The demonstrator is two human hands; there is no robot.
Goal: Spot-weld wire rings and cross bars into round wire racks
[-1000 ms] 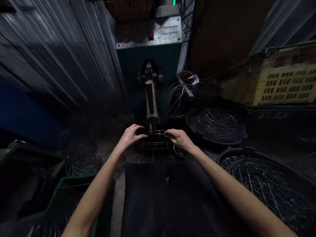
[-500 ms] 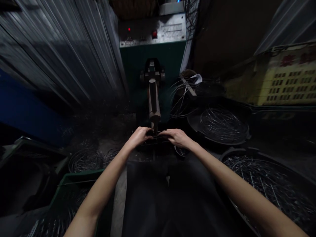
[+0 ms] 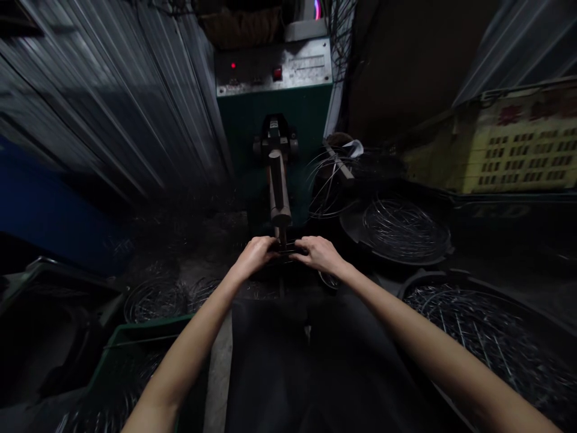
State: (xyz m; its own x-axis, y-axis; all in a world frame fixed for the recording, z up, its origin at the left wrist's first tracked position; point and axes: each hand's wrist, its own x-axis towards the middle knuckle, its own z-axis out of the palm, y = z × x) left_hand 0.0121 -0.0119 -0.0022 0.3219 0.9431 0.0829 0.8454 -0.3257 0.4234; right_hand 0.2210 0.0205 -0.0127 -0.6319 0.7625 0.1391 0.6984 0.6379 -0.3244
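Observation:
My left hand [image 3: 256, 255] and my right hand [image 3: 319, 252] face each other just below the upright tip of a green machine [image 3: 302, 108] that looks like a spot welder. Thin metal wires [image 3: 288, 251] run between my fingertips at the foot of the tip. Both hands are closed, thumbs and fingers pinching the wires from either side. The machine's thick round arm [image 3: 280, 192] reaches toward me above them. How the wires are joined or shaped is too dark to make out.
Right of me, black tubs hold coiled wires [image 3: 401, 228] and many short metal pieces [image 3: 482, 337]; a yellow crate [image 3: 523, 144] stands behind. To the left are a green crate [image 3: 115, 349] with wire parts, loose wire rings [image 3: 155, 299] and a corrugated metal wall [image 3: 126, 90].
The wires between my hands have tilted or shifted, with less of them showing below my fingers. My right thumb sits lower against them. The view has moved slightly.

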